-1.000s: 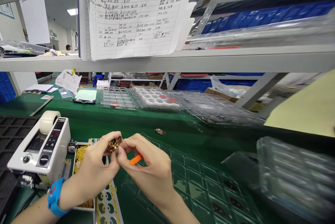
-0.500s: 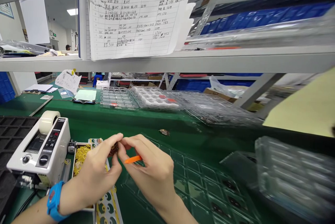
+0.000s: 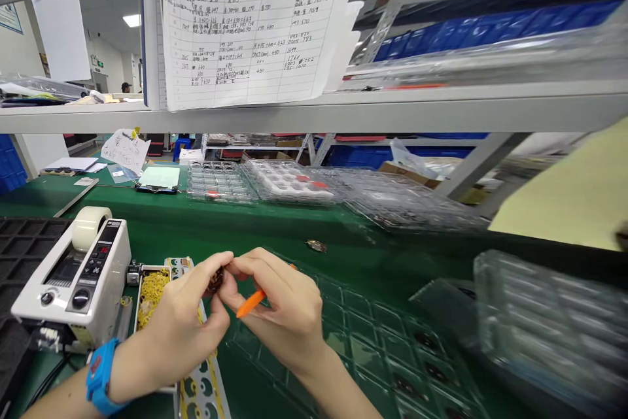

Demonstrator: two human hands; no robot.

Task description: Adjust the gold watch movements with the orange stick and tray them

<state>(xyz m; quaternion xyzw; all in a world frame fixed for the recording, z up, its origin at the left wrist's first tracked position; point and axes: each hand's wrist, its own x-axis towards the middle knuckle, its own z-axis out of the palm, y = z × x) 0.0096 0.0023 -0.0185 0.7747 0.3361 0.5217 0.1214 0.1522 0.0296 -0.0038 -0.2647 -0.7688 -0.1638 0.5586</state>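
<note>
In the head view, my left hand (image 3: 181, 321), with a blue wristband (image 3: 102, 376), pinches a small round dark-brown part (image 3: 215, 280) between thumb and fingers. My right hand (image 3: 282, 308) meets it from the right, its fingertips touching or very close to the part. Across the right palm lies an orange pointed stick-like tool (image 3: 251, 303), its tip angled down to the left. Fingers hide much of the brown part. Beneath the right forearm is a clear compartment tray (image 3: 366, 353), with several dark parts in its right-hand cells.
A white tape dispenser (image 3: 73, 275) stands left, beside a box of yellow pieces (image 3: 153, 295) and a sticker sheet (image 3: 202, 393). One small shiny part (image 3: 316, 246) lies on the green surface beyond my hands. Stacked clear trays (image 3: 544, 327) are at right; a grey shelf bar (image 3: 314, 112) crosses above.
The orange tool has swung so its tip points more steeply downward, and more of the brown part shows. The shiny part on the green surface has shifted slightly right. Both hands stay together.
</note>
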